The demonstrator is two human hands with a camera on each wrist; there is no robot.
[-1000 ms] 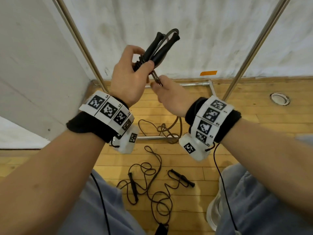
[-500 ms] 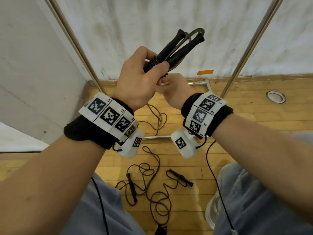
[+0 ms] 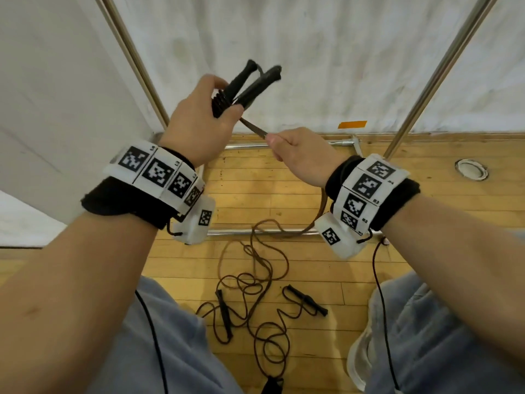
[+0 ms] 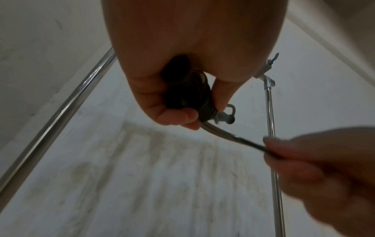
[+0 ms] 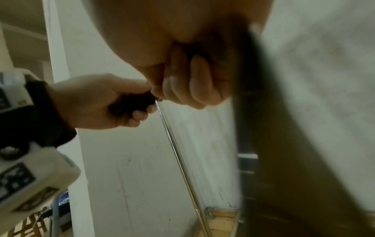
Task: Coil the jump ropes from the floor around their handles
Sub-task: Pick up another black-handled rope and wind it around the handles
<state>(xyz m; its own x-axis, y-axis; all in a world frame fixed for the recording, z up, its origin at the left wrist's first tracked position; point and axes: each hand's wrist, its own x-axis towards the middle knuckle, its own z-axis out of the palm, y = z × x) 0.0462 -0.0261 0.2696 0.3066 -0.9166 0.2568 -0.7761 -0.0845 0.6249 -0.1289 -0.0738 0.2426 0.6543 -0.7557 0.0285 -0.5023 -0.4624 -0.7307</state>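
My left hand point(image 3: 204, 120) grips a pair of black jump-rope handles point(image 3: 250, 83) held together, with several turns of rope point(image 3: 220, 102) wound round their lower end. In the left wrist view the coil point(image 4: 194, 96) sits between thumb and fingers. My right hand point(image 3: 298, 155) pinches the rope point(image 3: 254, 127) a short way below the coil and holds it taut. From that hand the rope point(image 3: 267, 245) hangs down to the floor. A second jump rope point(image 3: 255, 294) lies tangled on the wooden floor between my legs, its two black handles point(image 3: 223, 315) point(image 3: 305, 300) apart.
A chrome rack frame stands ahead: slanted poles point(image 3: 133, 61) point(image 3: 434, 78) and floor bars point(image 3: 272, 231). White wall behind, a grey panel on the left. A round floor socket point(image 3: 471, 169) sits at right. A black thing point(image 3: 272, 385) lies at the bottom edge.
My right hand has come out from behind the handles and pulled the rope down to the right. The handles now tilt more upright and the loose rope on the floor has shifted.
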